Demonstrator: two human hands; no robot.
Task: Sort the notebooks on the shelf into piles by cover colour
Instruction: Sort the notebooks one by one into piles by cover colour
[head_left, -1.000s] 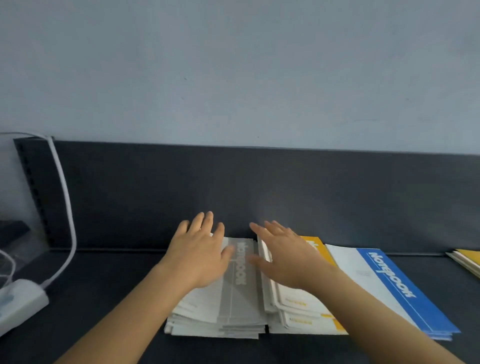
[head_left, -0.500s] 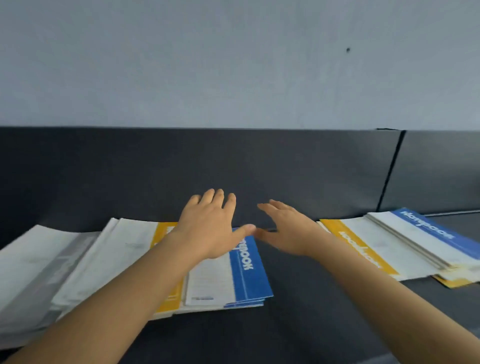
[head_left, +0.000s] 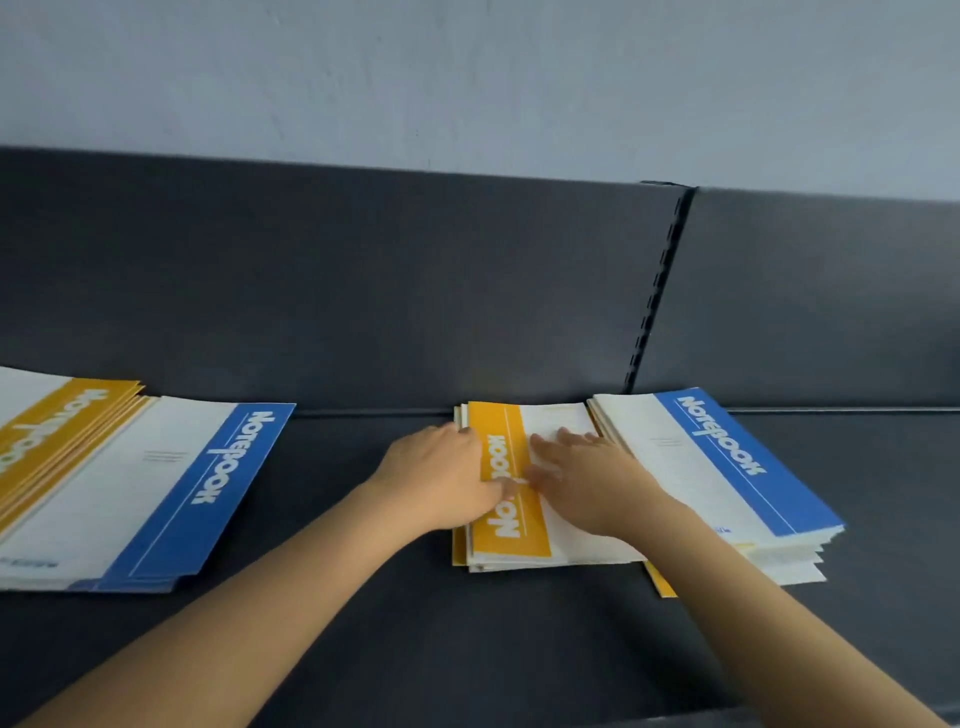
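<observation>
yellow-banded white paper notebook (head_left: 511, 525) lain atop pile on dark shelf (head_left: 363, 545) | right hand (head_left: 592, 483) laid flat on it, fingers spread | left hand (head_left: 441, 478) at its left edge, grip cannot be told | blue-banded notebook stack (head_left: 727, 462) just right

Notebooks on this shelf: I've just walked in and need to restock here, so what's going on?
A person is sorting them by cover colour. The left hand and right hand both rest on the yellow notebook topping a small stack on the shelf. Right beside it sits a blue-topped pile with a yellow edge poking out underneath, so it looks mixed. Far left lie a blue pile and a yellow pile.
</observation>
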